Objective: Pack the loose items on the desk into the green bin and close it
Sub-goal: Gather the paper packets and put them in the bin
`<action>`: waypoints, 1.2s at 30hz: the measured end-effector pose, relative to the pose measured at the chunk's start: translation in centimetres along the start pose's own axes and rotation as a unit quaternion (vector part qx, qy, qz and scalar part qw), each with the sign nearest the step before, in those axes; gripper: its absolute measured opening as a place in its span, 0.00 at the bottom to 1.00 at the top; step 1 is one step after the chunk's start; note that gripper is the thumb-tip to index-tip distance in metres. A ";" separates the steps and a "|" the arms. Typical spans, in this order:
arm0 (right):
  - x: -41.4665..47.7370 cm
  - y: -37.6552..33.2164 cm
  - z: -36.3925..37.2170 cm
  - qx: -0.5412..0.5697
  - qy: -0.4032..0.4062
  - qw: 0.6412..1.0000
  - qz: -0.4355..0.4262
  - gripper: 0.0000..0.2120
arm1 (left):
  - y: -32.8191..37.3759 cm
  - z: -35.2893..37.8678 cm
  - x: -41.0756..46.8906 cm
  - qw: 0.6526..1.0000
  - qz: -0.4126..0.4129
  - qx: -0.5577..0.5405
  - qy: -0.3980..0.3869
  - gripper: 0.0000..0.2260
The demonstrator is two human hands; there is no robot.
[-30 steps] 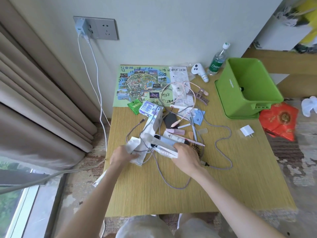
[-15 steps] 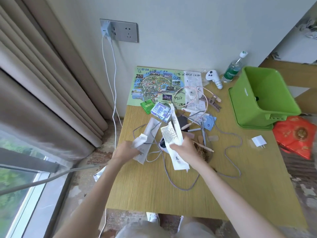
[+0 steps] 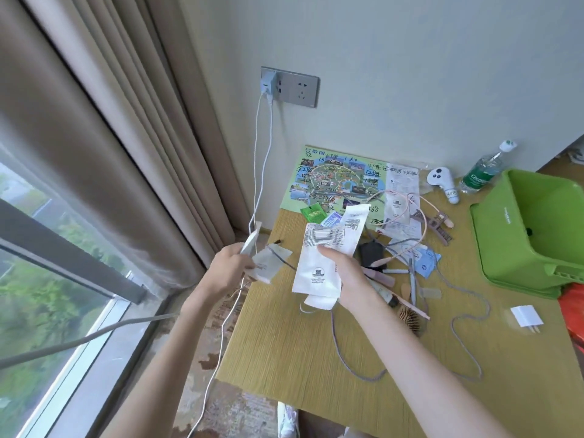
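Note:
My right hand (image 3: 343,275) grips a bunch of white paper packets and receipts (image 3: 319,257), lifted above the left part of the wooden desk (image 3: 303,352). Past the desk's left edge, my left hand (image 3: 229,268) holds a crumpled white wrapper (image 3: 268,262) and a thin white packet. The green bin (image 3: 537,229) stands open at the right of the desk, far from both hands. Loose items lie between: a grey cable (image 3: 464,339), a hairbrush (image 3: 410,320), pink tubes (image 3: 379,276), a white plug (image 3: 526,317).
A park map (image 3: 335,175) lies at the desk's back by the wall, with a white controller (image 3: 441,181) and a water bottle (image 3: 483,175). White cables hang from the wall socket (image 3: 289,86) down past the desk's left edge. Curtains and a window fill the left.
Both hands have lifted off the pile with the papers they picked up. My left hand moved left beyond the desk edge. The view has swung left toward the window.

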State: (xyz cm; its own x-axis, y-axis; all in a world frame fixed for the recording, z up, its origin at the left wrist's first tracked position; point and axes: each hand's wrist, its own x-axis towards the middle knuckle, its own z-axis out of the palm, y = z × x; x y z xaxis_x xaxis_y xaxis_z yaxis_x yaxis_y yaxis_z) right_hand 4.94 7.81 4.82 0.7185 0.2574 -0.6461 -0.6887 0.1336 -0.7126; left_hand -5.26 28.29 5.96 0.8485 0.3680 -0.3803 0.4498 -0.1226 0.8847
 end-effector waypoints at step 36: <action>-0.5 -9.3 -1.9 -0.107 -0.024 0.987 -0.119 0.16 | 10.1 4.5 3.4 0.999 0.023 -0.029 -0.033 0.40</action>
State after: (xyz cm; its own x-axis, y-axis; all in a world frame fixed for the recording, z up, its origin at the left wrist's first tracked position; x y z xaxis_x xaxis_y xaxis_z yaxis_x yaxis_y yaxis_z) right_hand 11.13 4.57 11.26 0.8485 0.2886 -0.4436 -0.4611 -0.0083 -0.8873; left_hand 3.41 24.14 12.42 0.8849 0.3017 -0.3548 0.3953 -0.0835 0.9148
